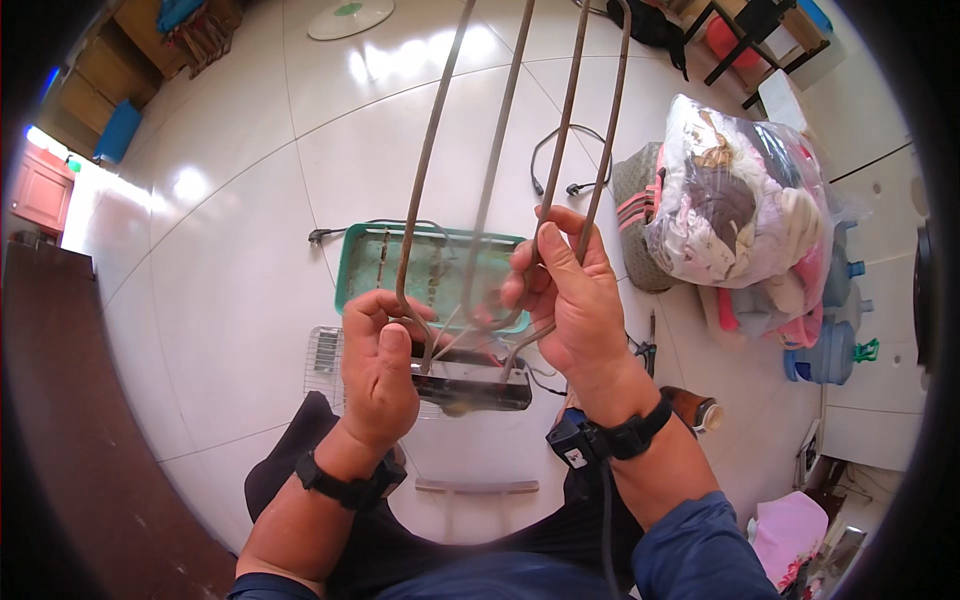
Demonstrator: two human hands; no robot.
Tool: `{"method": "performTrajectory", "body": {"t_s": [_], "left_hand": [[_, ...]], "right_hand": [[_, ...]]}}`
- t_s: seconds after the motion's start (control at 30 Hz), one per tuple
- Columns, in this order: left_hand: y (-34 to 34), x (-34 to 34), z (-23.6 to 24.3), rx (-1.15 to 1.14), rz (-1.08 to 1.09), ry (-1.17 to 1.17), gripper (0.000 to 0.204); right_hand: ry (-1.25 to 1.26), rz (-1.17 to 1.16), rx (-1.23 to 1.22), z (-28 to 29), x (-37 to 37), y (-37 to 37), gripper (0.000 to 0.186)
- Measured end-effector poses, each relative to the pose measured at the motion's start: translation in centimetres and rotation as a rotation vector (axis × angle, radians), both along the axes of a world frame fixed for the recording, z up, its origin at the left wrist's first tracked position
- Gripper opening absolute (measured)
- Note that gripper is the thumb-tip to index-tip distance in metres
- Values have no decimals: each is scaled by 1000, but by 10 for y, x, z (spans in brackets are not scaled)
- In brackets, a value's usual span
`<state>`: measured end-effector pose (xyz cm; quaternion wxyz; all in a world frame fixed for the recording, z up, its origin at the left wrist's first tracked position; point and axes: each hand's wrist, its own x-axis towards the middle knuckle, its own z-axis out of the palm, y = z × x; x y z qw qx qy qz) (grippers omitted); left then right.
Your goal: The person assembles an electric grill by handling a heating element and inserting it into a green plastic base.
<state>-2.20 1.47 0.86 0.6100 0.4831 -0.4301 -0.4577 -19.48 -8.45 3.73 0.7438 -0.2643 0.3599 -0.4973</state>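
Note:
A heating element of long bent metal rods rises from a dark box above my lap. My left hand is closed around the lower bend of its left rod, close to the box. With thumb and fingers, my right hand grips the rods on the right side. The middle bend is blurred between my hands. Beneath and beyond them lies a green rectangular tray with a stained bottom. A wire rack shows beside my left hand, partly hidden behind it and the box.
A black plug lies beside the tray, and a black cord curls farther off. To the right stand a clear bag of clothes, water jugs and a brown jar. Dark furniture borders the left.

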Motion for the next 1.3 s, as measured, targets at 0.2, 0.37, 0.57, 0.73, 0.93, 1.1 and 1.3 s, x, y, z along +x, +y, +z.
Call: {"method": "performTrajectory", "body": {"t_s": [0.2,0.37,0.57,0.73,0.93,1.1,1.3], "left_hand": [[0,4,-2,-40,52,-110,43],[-1,9,-2,-83,99,-132,43],[-2,8,9,-107,128,-104,46],[-1,10,9,-109,181,-56,46],[-4,12,15,-167,174,21,44],[-6,12,15,-125,222,4,40],[-7,13,16,-66,258,53,40]], "right_hand": [[-44,-3,-18,2,1,1,24],[-90,-49,-21,5,4,3,25],[-123,-78,-37,10,6,3,24],[-142,-83,-60,15,6,4,24],[-131,-67,-120,16,4,4,24],[-146,-74,-133,19,7,7,25],[-179,-63,-161,19,9,10,25]]}}
